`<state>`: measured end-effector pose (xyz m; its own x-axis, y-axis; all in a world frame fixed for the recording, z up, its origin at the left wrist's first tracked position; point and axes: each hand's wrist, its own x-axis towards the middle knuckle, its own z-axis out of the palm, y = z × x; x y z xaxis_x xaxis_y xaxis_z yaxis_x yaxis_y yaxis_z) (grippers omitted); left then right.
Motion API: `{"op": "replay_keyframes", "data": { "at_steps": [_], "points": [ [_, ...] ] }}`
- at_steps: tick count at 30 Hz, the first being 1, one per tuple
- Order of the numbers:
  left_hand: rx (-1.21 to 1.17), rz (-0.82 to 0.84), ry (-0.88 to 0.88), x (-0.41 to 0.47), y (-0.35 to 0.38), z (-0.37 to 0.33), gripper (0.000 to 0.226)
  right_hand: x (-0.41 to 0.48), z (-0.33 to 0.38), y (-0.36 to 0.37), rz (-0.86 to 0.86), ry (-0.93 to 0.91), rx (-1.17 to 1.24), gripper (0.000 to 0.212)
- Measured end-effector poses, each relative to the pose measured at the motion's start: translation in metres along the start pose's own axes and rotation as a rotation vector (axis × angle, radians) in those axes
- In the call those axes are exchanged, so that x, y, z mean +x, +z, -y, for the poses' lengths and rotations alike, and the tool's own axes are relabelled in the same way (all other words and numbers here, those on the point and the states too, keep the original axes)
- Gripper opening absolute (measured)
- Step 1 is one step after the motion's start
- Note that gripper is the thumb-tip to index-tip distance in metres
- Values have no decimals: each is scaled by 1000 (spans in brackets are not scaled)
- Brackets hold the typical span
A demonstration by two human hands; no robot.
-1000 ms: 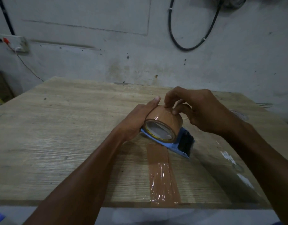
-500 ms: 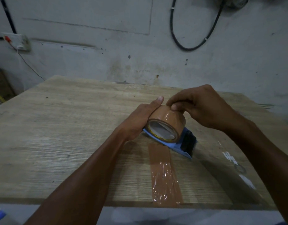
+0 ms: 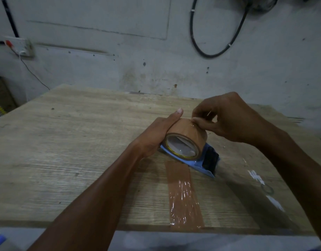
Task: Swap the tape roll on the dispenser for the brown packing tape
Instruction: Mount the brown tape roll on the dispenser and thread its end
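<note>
In the head view, a brown packing tape roll (image 3: 187, 137) sits mounted on a blue tape dispenser (image 3: 199, 161), which lies on the wooden table (image 3: 65, 151) right of its middle, between the near and far edges, the roll's open core turned toward the near edge. The left hand (image 3: 157, 134) cups the roll's left side, palm pressed against it and thumb stretched along its top, grasping the roll and steadying it on the dispenser. The right hand (image 3: 226, 118) comes from the right, thumb and forefinger pinched together at the top of the roll, touching its outer wrap; whether they have a loose tape end between them cannot be told. The dispenser's dark front end (image 3: 210, 161) points toward the table's near right corner. A strip of brown tape (image 3: 183, 196) is stuck flat on the table, running from just beneath the dispenser to the near edge. A black cable (image 3: 214, 51) loops on the wall behind the far edge.
</note>
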<state>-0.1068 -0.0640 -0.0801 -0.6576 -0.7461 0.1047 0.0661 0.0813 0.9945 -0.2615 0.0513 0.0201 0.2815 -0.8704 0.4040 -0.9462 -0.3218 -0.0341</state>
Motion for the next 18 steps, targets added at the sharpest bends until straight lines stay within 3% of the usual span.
{"op": "replay_keyframes", "data": {
  "at_steps": [6,11,18],
  "points": [
    [33,-13,-5,0,1,0,70,-4,-2,9,11,28,48,9],
    [31,2,-17,0,0,1,80,-8,-7,9,6,16,128,28],
    [47,-22,-8,-2,2,-3,71,-8,-8,7,-69,-23,106,17]
  ]
}}
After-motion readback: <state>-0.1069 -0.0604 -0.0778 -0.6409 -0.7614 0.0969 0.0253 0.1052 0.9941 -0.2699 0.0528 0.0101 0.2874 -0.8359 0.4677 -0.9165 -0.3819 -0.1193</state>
